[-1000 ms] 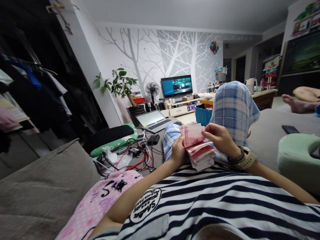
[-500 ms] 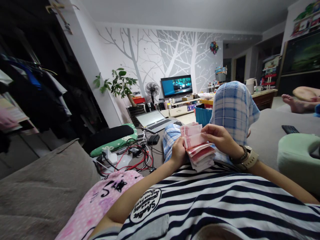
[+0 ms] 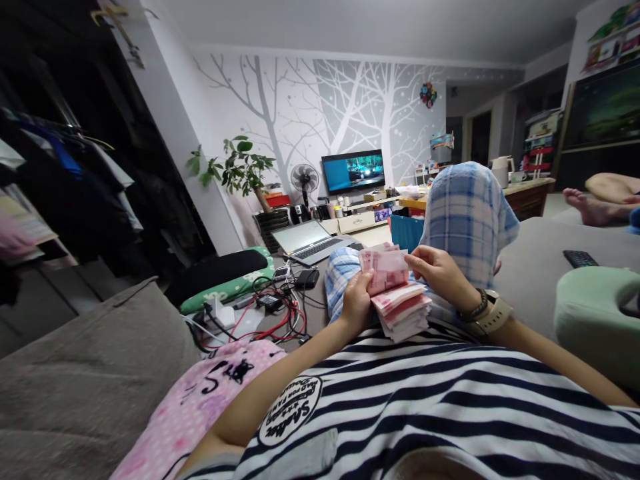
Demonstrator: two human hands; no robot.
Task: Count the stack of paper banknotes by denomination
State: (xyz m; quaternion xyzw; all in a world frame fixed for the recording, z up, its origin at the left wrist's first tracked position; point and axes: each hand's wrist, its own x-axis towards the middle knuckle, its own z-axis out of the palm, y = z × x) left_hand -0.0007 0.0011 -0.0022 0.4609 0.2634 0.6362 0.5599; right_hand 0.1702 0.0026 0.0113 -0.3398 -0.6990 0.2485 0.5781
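Note:
A thick folded wad of red and pinkish banknotes (image 3: 400, 310) is over my lap, its lower ends fanned in layers. My left hand (image 3: 357, 300) is closed round the wad's left side, thumb lying on top. Upper notes stick up beyond that thumb. At the right edge of a raised banknote (image 3: 390, 267), my right hand (image 3: 440, 275) has its thumb and forefinger pinched together; the other fingers are curled. A bracelet and a pale-strapped watch (image 3: 495, 315) circle the right wrist.
Left of my legs are an open laptop (image 3: 313, 243), tangled red and black cables (image 3: 280, 320) and a pink blanket (image 3: 225, 393). To the right lie a remote control (image 3: 580, 259) and a green neck pillow (image 3: 595, 320). Another person's bare foot (image 3: 580, 203) is at far right.
The raised banknote's printed face now shows flatter and more fully above my left thumb. My right hand has shifted slightly right, to the note's edge. My left hand stays in place.

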